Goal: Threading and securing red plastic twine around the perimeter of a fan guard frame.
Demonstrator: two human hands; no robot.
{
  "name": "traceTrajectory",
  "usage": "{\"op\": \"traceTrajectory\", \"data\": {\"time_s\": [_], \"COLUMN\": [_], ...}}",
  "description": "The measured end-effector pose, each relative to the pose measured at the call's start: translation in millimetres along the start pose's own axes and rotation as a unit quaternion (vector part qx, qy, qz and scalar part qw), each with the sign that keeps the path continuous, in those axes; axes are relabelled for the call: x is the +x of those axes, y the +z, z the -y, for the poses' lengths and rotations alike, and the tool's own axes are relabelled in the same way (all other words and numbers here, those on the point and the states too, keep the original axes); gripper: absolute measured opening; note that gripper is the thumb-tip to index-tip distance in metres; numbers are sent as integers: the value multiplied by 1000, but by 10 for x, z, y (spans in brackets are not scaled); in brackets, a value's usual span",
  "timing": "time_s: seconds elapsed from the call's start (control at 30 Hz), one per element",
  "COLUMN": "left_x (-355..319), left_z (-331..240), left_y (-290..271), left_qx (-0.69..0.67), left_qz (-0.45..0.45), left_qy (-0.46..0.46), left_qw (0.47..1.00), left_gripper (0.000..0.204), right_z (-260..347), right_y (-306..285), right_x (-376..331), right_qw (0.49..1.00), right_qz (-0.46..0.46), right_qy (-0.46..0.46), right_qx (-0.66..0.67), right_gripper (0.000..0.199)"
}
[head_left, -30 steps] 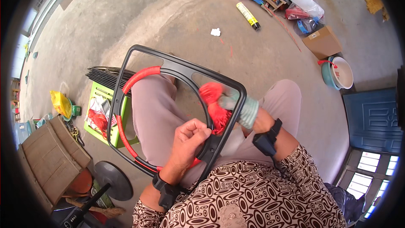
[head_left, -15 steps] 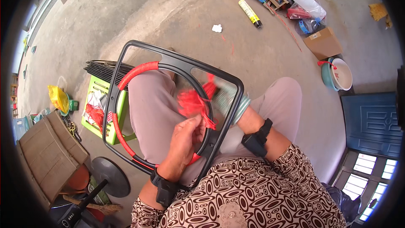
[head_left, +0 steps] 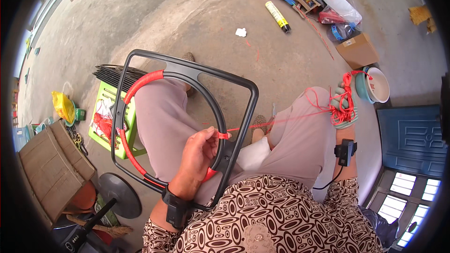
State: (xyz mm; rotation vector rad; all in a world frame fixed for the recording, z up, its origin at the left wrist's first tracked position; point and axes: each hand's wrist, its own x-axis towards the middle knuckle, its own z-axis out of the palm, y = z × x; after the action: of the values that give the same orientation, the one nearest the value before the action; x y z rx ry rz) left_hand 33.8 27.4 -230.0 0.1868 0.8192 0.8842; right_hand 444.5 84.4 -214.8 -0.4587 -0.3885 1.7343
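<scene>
So, L grip (head_left: 194, 156) pinching ring (head_left: 220, 112) edge; R grip (head_left: 338, 100) holding cord (head_left: 348, 107), well off frame (head_left: 228, 152)

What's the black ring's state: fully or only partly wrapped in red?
Partly: red wrapping covers separate stretches; the black ring shows bare at upper right.

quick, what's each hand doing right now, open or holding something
Left hand: closed, gripping the black frame at its inner ring, by the red cord.
Right hand: gloved, holding a red cord bundle.
</scene>
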Motion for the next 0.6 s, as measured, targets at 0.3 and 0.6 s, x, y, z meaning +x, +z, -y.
{"op": "traceTrajectory", "data": {"time_s": [0.3,0.6], "left_x": [-17,-59], "left_z": [15,29], "left_y": [137,230], "left_qx": [55,84], "left_qz": [-23,12], "left_qy": [57,72], "left_qw": [997,994], "left_gripper": [6,7], "right_z": [-492,-1573], "right_y": [701,936], "right_x": [67,502], "right_qw": [890,877], "right_qz": [-304,71], "right_qy": [63,302], "right_qx": [-335,-368], "right_gripper": [33,49]}}
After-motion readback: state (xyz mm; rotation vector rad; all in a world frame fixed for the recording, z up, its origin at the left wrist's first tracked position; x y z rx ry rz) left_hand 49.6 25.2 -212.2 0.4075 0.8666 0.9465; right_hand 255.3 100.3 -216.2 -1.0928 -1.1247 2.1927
